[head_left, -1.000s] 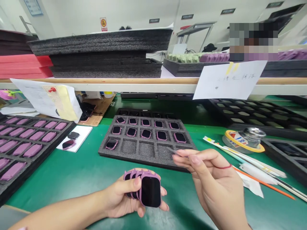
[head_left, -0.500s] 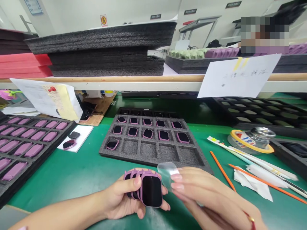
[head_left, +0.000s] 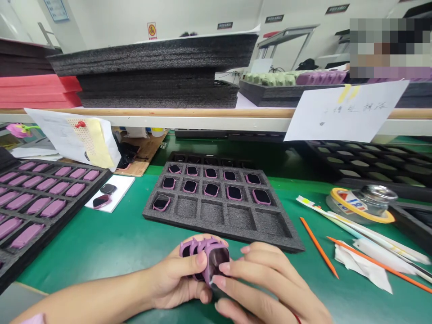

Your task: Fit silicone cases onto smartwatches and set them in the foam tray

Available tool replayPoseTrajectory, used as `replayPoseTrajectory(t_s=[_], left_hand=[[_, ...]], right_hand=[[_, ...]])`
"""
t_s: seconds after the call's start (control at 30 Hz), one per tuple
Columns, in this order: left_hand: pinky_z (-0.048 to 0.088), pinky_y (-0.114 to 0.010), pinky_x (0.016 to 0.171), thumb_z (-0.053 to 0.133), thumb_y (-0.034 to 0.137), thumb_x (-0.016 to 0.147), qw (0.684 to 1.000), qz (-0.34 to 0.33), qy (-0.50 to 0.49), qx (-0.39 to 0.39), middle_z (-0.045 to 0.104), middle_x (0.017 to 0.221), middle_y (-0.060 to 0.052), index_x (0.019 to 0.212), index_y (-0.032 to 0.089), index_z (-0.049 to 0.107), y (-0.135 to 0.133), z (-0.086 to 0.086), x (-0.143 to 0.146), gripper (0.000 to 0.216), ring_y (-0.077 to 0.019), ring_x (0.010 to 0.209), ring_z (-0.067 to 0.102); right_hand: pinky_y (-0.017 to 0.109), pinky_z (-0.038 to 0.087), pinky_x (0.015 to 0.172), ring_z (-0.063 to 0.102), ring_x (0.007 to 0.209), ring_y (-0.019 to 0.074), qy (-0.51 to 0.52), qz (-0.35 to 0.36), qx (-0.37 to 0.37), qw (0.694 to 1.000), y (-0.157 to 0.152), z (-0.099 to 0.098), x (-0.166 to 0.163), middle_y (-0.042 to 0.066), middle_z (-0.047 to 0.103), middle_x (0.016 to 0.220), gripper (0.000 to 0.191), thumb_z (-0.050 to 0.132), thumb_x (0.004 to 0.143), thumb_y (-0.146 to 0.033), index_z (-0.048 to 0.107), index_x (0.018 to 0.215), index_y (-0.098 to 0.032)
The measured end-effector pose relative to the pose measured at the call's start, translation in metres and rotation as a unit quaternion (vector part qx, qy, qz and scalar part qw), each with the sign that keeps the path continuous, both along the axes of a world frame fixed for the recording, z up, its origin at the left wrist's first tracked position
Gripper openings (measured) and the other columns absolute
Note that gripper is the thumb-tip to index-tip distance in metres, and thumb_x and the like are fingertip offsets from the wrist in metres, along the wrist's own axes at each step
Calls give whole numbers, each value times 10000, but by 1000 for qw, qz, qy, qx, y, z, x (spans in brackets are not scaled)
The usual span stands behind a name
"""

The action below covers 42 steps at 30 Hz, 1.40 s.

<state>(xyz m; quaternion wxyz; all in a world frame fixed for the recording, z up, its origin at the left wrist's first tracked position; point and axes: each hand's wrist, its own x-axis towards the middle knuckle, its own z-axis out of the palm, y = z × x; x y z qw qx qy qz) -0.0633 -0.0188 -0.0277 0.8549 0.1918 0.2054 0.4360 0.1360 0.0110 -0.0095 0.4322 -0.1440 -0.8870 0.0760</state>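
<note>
1. Pink-framed watch bodies (head_left: 204, 256) are held stacked in the left hand (head_left: 172, 281), gripped by thumb and fingers, above the green worktop (head_left: 101, 252).
2. The front face (head_left: 218, 261) is pinched by narrowly closed fingers (head_left: 232, 269) of the right hand (head_left: 266, 288).
3. A grey foam tray (head_left: 202, 213) is laid just beyond.

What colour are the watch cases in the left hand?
The watch cases are pinkish purple, best seen in the head view.

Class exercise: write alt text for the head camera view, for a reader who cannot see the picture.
A person's left hand holds a stack of pink-framed, dark-screened watch bodies, while the right hand touches the front one. Behind them, a dark foam tray on a green bench holds more.
</note>
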Motion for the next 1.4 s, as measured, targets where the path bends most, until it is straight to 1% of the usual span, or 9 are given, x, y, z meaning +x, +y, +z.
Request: replayPoseTrajectory(t_s=[0.17, 0.33, 0.67, 0.83, 0.93, 1.03, 1.1, 1.27, 1.4], left_hand=[[361, -86, 440, 899, 327, 691, 998, 37, 33, 28, 705, 837, -48, 949, 161, 693, -1, -5, 7, 370, -38, 558, 570], [323, -99, 398, 840, 518, 710, 999, 22, 43, -22, 722, 851, -60, 954, 116, 758, 0, 0, 7, 477, -27, 501, 558], [481, -119, 486, 867, 527, 660, 995, 24, 88, -47, 775, 845, -113, 949, 109, 762, -1, 1, 3, 519, -157, 704, 742], [519, -150, 545, 870, 401, 713, 973, 116, 153, -127, 784, 979, -125, 1001, 145, 702, 4, 2, 3, 421, -203, 806, 769], [416, -148, 422, 736, 461, 842, 963, 136, 185, -139, 785, 903, -115, 953, 132, 689, 7, 6, 0, 351, -98, 486, 658], [217, -151, 346, 695, 477, 858, 973, 119, 166, -111, 768, 793, -90, 895, 113, 695, 8, 7, 0, 366, 0, 295, 377], [179, -153, 366, 761, 427, 801, 983, 107, 127, -84, 764, 832, -103, 915, 100, 711, 7, 7, 1, 350, 7, 326, 373], [184, -160, 397, 786, 503, 760, 992, 77, 46, -86, 711, 784, -95, 948, 91, 727, 6, 5, 4, 456, -48, 432, 487], [204, -162, 410, 750, 570, 773, 995, 54, 44, -76, 638, 658, -60, 771, 55, 704, 4, 1, 4, 517, -18, 392, 399]], right_hand=[[289, 556, 605, 615, 664, 160, 22, -14, -135, 990, 5, -6, -17, 14, 655, 768, 530, 714, 893, -406, 542, 1358, -218], [271, 565, 736, 646, 826, 169, 78, 7, -217, 973, 5, -6, -17, 18, 698, 952, 523, 801, 810, -305, 556, 1268, -252], [353, 569, 820, 675, 931, 209, 12, -7, -119, 993, 12, 8, -12, 65, 720, 1056, 546, 701, 803, -146, 546, 1321, -223], [424, 585, 849, 700, 969, 256, -34, -178, -108, 978, 55, 9, 33, 88, 737, 1074, 297, 689, 847, -301, 665, 1133, -227], [553, 547, 944, 694, 1055, 317, -96, -241, -120, 958, 85, -11, 70, 123, 738, 1136, 328, 659, 876, -393, 699, 1145, -210], [567, 546, 974, 678, 1153, 333, -150, -215, -155, 952, 95, -18, 90, 122, 694, 1288, 345, 580, 934, -443, 732, 1168, -241], [559, 544, 986, 652, 1204, 327, -134, -209, -169, 954, 88, -8, 85, 107, 661, 1345, 328, 542, 963, -441, 739, 1165, -273], [433, 569, 976, 667, 1165, 258, -64, -82, -182, 978, 41, 30, 26, 98, 689, 1262, 276, 694, 899, -352, 671, 1161, -266], [361, 593, 906, 684, 1058, 221, -87, 9, -168, 982, 16, 28, -14, 78, 696, 1169, 297, 820, 785, -269, 609, 991, -234]])
